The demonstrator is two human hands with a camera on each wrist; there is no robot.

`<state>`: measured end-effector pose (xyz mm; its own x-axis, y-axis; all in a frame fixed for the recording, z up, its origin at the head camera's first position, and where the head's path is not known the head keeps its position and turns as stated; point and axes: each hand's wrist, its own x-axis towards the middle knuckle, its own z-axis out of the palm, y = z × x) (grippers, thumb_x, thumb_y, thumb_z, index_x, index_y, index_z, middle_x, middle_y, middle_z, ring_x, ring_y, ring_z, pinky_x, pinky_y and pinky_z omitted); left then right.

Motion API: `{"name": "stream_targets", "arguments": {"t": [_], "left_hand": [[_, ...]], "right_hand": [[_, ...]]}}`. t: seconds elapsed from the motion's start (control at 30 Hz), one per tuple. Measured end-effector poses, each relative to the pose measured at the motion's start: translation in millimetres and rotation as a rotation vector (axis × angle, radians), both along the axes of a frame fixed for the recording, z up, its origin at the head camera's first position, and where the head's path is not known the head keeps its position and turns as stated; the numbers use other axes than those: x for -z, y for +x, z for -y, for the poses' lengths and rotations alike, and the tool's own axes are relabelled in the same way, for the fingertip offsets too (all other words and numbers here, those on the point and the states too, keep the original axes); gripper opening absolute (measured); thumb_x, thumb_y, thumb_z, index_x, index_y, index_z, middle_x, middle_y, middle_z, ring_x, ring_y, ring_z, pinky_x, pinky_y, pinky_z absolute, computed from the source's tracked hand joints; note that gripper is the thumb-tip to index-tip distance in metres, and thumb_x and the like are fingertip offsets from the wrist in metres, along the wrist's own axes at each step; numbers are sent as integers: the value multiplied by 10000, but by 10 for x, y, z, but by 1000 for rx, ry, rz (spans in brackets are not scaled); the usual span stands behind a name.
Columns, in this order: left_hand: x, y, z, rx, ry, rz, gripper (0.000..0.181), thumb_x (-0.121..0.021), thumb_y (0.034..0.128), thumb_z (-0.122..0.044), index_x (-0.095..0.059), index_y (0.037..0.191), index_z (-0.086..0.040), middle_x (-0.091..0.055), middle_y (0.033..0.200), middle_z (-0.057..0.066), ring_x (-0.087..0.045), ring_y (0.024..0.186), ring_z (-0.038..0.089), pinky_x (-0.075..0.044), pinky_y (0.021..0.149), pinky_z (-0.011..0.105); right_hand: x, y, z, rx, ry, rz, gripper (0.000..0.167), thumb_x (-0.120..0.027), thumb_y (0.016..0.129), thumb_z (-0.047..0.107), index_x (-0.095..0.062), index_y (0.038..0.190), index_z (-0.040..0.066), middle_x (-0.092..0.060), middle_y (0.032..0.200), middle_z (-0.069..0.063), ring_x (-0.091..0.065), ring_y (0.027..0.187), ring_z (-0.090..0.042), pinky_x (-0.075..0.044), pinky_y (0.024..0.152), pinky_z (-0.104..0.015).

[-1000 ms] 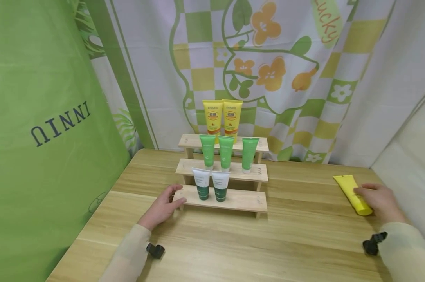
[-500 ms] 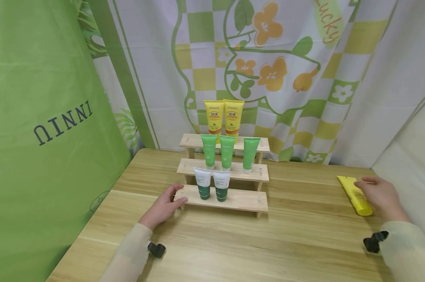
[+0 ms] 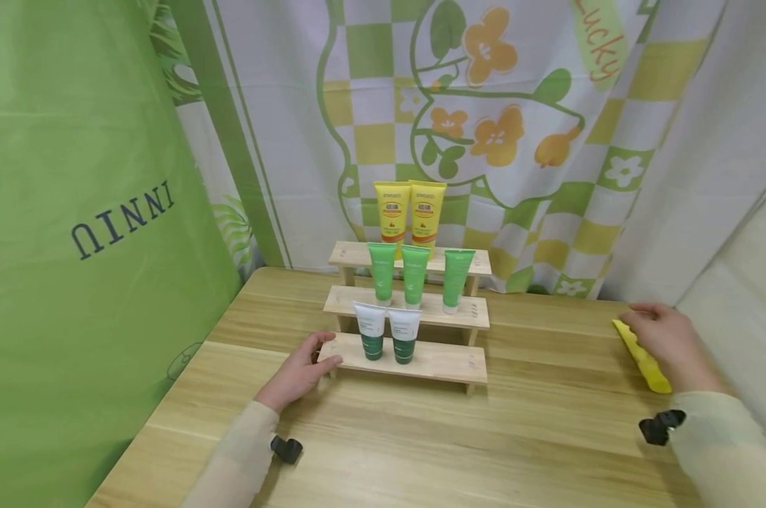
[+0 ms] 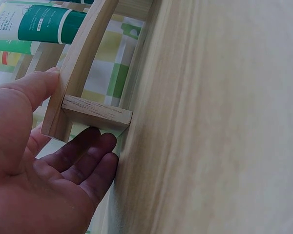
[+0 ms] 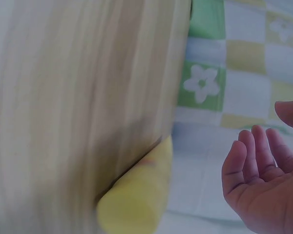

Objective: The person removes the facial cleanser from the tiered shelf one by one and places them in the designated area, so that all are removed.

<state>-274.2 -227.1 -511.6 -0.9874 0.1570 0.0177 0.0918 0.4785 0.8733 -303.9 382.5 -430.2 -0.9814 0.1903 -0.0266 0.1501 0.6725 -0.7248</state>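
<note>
A three-tier wooden display stand [image 3: 446, 361] stands mid-table. My left hand [image 3: 299, 374] grips the left end of its lowest shelf [image 4: 88, 53]; the thumb lies on the board and the other fingers are around its end leg [image 4: 97, 114]. At the right, a yellow squeeze tube [image 3: 643, 360] lies on the table. My right hand [image 3: 671, 346] is over it in the head view and hides part of it. In the right wrist view, the right hand [image 5: 266, 180] is apart from the tube [image 5: 134, 195], fingers loosely bent, holding nothing.
Two white-and-green tubes [image 3: 404, 337] stand on the lowest tier, three green tubes [image 3: 415, 275] on the middle one, and two yellow tubes [image 3: 426, 215] on top. Behind the wooden table [image 3: 484, 451] hangs a patterned curtain [image 3: 383, 42]; green cloth [image 3: 104, 317] hangs at the left.
My right hand has left the yellow tube's side and risen over it, slightly farther away from me. The left hand keeps its hold on the stand. The head view has shifted slightly.
</note>
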Motion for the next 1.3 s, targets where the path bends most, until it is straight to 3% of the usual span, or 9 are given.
{"name": "stream_targets", "arguments": {"t": [0.17, 0.3, 0.47, 0.63, 0.9, 1.13, 1.3], "left_hand": [[-3, 8, 0, -12, -2, 6, 592, -701, 902, -431, -497, 1376, -141, -549, 1342, 93, -539, 1200, 255, -416, 1031, 479], [-11, 12, -9, -16, 3, 13, 600, -703, 900, -434, -495, 1382, -143, -539, 1359, 107, -524, 1223, 273, -400, 1045, 489], [-5, -1, -6, -20, -3, 6, 610, -695, 899, -453, -494, 1385, -144, -514, 1396, 126, -484, 1275, 302, -371, 1067, 507], [5, -10, -5, -20, 2, -4, 612, -698, 894, -463, -500, 1382, -151, -488, 1428, 139, -456, 1302, 328, -353, 1077, 521], [37, 0, 19, -24, 19, -10, 592, -706, 892, -445, -510, 1371, -156, -505, 1407, 134, -472, 1283, 313, -359, 1071, 520], [21, 16, 9, -1, 35, -25, 577, -710, 902, -404, -508, 1361, -120, -541, 1354, 110, -512, 1228, 282, -393, 1046, 498], [19, 1, 13, 10, 35, -37, 558, -699, 911, -403, -509, 1357, -126, -531, 1364, 102, -499, 1243, 287, -390, 1046, 501]], "right_hand": [[-102, -64, 216, -33, 61, -100, 611, -515, 993, 385, -455, 1347, -108, -543, 1222, -297, -561, 802, -112, -473, 591, -212], [-152, -145, 381, -64, 32, -166, 546, -547, 987, 340, -504, 1315, -95, -604, 1122, -204, -517, 728, 43, -485, 591, -188], [-236, -246, 678, -128, -35, -208, 486, -543, 991, 288, -518, 1300, -86, -601, 1031, -109, -561, 753, -20, -507, 597, -199], [-343, -330, 1027, -165, -63, -232, 475, -558, 991, 328, -547, 1284, -46, -584, 1091, -148, -554, 824, -91, -504, 617, -196], [-462, -527, 1511, -196, -173, -311, 415, -612, 972, 301, -585, 1225, -27, -594, 1049, -67, -555, 831, -73, -506, 629, -176], [-647, -614, 1901, -233, -331, -313, 428, -656, 954, 324, -589, 1208, -14, -608, 1065, -68, -599, 874, -133, -547, 701, -227], [-762, -727, 2113, -306, -349, -337, 434, -672, 937, 373, -600, 1176, 17, -617, 1057, -80, -635, 879, -216, -566, 735, -298]]}}
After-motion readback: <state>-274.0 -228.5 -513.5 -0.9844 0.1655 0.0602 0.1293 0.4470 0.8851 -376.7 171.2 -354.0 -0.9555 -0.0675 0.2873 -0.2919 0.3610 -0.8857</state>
